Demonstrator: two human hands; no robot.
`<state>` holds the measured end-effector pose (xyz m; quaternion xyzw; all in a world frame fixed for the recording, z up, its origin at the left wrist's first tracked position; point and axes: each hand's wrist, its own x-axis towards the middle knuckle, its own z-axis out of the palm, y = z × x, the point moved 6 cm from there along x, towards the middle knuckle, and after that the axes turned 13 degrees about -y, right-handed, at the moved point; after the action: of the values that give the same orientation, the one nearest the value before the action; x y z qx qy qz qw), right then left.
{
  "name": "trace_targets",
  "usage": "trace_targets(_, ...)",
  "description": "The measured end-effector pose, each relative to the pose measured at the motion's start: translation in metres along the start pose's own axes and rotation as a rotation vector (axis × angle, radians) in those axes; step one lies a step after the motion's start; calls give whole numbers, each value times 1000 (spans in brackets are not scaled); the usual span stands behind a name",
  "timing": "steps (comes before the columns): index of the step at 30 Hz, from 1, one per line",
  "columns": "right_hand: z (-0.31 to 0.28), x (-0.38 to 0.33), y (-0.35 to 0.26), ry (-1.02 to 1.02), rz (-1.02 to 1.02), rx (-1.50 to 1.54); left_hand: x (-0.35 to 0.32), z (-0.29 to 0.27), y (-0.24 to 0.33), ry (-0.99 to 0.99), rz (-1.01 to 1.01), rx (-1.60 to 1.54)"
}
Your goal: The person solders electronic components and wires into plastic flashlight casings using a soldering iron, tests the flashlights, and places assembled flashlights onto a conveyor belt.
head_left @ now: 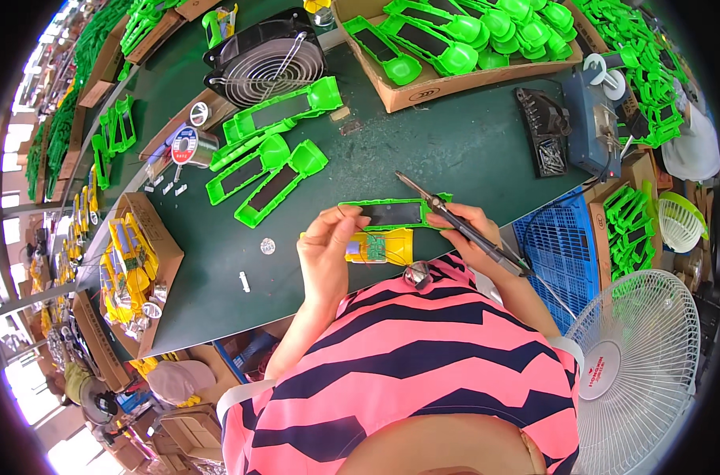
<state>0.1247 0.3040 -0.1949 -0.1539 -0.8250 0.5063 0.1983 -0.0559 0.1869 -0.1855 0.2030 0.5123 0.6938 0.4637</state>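
My right hand [472, 231] is closed round a soldering iron [477, 237], whose tip points up and to the left over the table. Its fingers also touch the right end of a green plastic housing [396, 214] with a dark panel inside. At that housing's left end, my left hand [328, 241] is pinched shut; what lies between the fingertips is too small to make out. Just below the housing, a yellow casing [403, 247] lies with a small green circuit board [377, 248] and thin wires in it. A round shiny lamp part [417, 275] sits nearest my body.
Several green housings [281, 184] lie left of centre by a black fan [269, 67] and a solder spool [194, 147]. Cardboard boxes hold green housings [431, 93] and yellow casings [158, 229]. At right stand a blue-grey soldering station [591, 119] and white fan [637, 364].
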Motion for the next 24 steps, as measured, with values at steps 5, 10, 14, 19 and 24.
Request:
trace_targets(5, -9, 9, -23, 23, -231, -307, 9, 18, 45, -31, 483, 1275)
trace_targets(10, -2, 18, -39, -22, -143, -480, 28, 9, 40, -264, 414, 1522)
trace_targets(14, 6, 17, -4, 368, 120, 549, 43, 8, 27, -461, 219, 1558)
trace_targets(19, 21, 23, 22, 282, 378, 757, 45, 11, 20, -505, 154, 1672)
trace_targets(24, 23, 26, 23, 245, 395, 746, 44, 12, 18, -468, 138, 1713)
